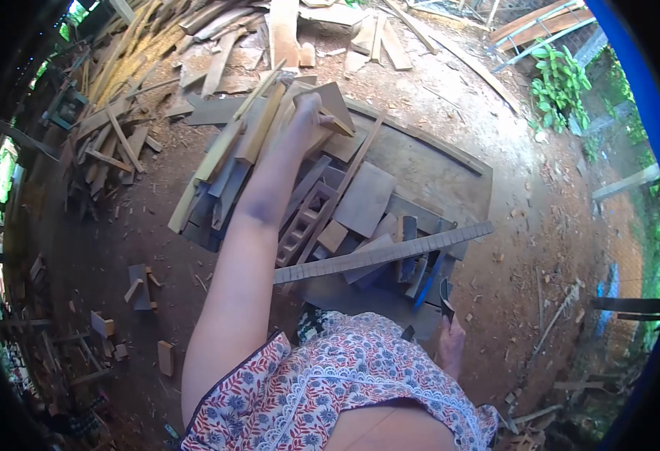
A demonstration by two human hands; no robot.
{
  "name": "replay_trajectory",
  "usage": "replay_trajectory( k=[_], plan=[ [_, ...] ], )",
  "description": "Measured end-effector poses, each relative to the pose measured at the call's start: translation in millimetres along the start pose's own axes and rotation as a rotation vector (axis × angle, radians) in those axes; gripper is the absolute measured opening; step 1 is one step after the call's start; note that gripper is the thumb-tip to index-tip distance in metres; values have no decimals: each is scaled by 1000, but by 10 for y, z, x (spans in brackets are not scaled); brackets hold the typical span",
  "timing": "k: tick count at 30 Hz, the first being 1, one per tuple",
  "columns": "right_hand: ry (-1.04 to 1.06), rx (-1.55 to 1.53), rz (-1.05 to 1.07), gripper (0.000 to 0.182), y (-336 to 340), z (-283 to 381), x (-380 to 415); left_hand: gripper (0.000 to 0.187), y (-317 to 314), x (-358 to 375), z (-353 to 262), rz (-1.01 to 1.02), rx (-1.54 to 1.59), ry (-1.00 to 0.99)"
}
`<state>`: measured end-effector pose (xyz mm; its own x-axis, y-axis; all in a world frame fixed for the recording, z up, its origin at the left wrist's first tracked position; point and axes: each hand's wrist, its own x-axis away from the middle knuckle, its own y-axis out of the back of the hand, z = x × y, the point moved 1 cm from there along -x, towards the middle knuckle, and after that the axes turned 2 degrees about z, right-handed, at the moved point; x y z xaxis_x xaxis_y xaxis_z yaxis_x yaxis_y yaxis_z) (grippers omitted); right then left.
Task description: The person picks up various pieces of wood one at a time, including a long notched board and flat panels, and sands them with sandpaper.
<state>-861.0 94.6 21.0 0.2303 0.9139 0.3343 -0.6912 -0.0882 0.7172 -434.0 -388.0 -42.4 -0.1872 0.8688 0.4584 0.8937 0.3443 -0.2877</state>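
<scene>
My left arm stretches across the work table (pixel 461 184) to its far side. There my left hand (pixel 311 111) is closed on a flat wooden board (pixel 334 104), which sits tilted on other pieces of wood. Low at the right, beside the table's near edge, my right hand (pixel 452 340) is closed on a thin, dark, curved sheet that looks like sandpaper (pixel 446 298). A long strip marked with close crosswise lines (pixel 390 254) lies over the wood offcuts in front of me.
Long planks (pixel 258 124) lie along the table's left side. A wooden frame with square compartments (pixel 300 229) and a flat board (pixel 367 199) are mid-table. Scrap wood (pixel 285 34) is heaped beyond; loose blocks (pixel 166 358) lie on the ground at left. A leafy plant (pixel 559 86) grows at right.
</scene>
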Motion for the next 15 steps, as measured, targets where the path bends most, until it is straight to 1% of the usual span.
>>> replay_trajectory(
  k=[2,3,5,8,9,10,11,12,13,15],
  plan=[
    [-35,0,-13,33,-40,-24,76,36,5,-83,-160,15,-96,28],
    [-60,-17,-22,33,-60,-59,110,36,16,-69,-184,19,-87,44],
    [-88,2,-24,33,-99,-113,158,36,49,-27,-218,16,-209,27],
    [-146,6,-19,33,-128,-89,194,34,69,-109,-212,28,-323,95],
    [-146,8,-21,33,-143,-108,191,33,97,-195,-189,27,-371,135],
    [-144,7,-23,33,-152,-121,186,33,171,-566,92,27,-372,139],
    [-145,8,-22,33,-147,-123,178,33,297,-1003,303,255,-652,-152],
    [-138,7,-15,33,-138,-123,158,34,539,-1310,115,485,-922,-452],
    [-130,6,-7,33,-132,-118,139,34,625,-1544,166,483,-923,-451],
    [-144,2,16,34,-43,41,87,40,428,-1095,-209,519,-1660,-820]
  ],
)
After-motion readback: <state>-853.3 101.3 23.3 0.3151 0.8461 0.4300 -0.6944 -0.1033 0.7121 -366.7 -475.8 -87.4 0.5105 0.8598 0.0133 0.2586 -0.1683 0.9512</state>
